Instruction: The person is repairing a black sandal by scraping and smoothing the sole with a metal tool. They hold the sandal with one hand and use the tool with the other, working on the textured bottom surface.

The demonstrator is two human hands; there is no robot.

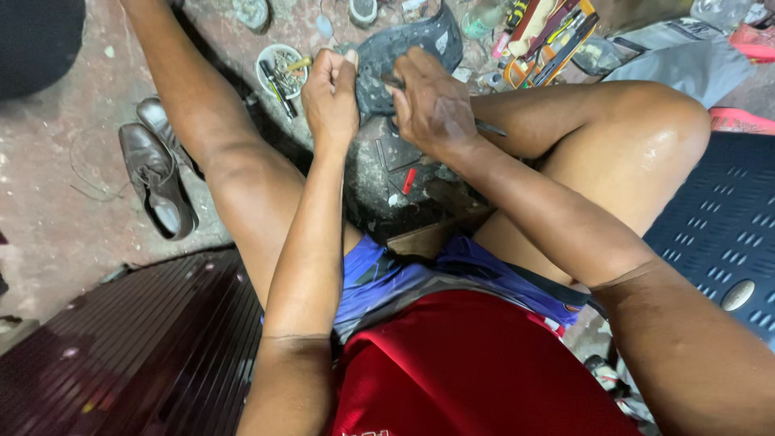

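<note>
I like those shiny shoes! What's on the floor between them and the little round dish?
In the head view, the person's bare leg crosses between the pair of dark shoes and the round dish.

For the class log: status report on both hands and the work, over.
Left hand gripping the dark shoe sole. Right hand holding thin metal tool against it. Nothing in the way; brown shoes lie aside.

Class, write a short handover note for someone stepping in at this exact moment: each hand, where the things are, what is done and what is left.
Left hand: fisted on the edge of the dark shoe sole, steadying it.
Right hand: grips a thin metal tool, its tip hidden against the sole.
Nearby: pair of brown leather shoes on the floor, left; small dish of bits; orange tool tray behind.
Done: not visible.
Left: sole work is apparently under way.
</note>
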